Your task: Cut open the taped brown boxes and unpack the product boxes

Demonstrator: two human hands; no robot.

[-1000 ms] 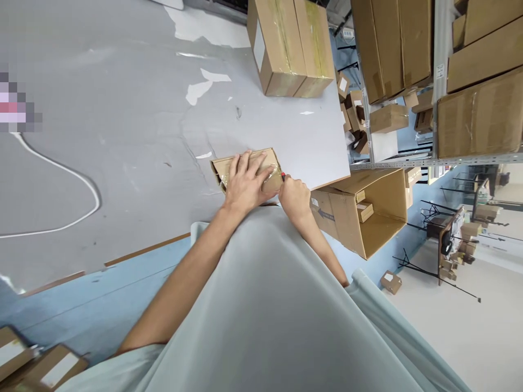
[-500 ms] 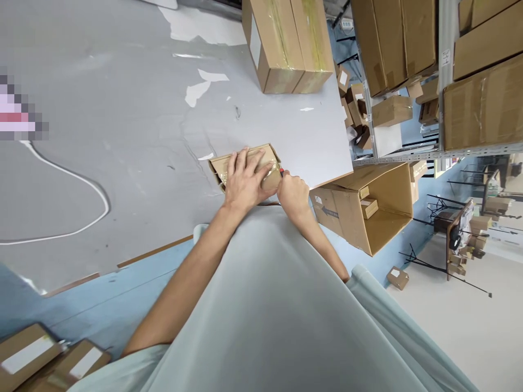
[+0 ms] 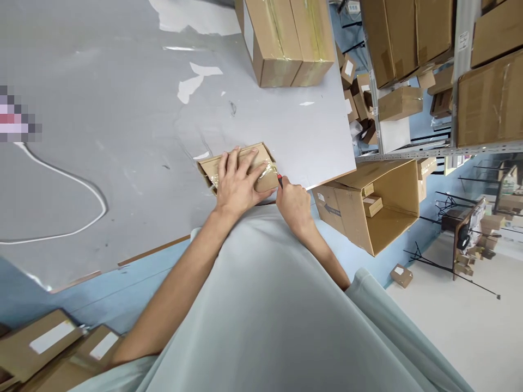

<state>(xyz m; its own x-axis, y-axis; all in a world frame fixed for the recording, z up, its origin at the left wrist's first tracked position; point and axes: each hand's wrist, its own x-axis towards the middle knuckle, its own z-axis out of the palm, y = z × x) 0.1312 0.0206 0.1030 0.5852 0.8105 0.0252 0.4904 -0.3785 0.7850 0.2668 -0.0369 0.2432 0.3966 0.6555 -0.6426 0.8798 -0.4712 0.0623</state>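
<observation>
A small cardboard box with clear tape lies tilted near the front edge of the grey table. My left hand rests flat on top of it, fingers spread. Closed in a fist, my right hand grips a slim red-and-black hand tool, whose front end points at the box's right end. Most of the tool is hidden in the fist, so its exact kind does not show.
Two taped cartons stand at the table's back right. Beside the table's right edge is a large open carton with small boxes inside. Shelves with cartons rise at the right. A white cable lies left; labelled boxes sit lower left.
My right hand has drawn back slightly from the box's end, and more of the tool shows. The box and my left hand appear slightly further left; the whole view has shifted a little too.
</observation>
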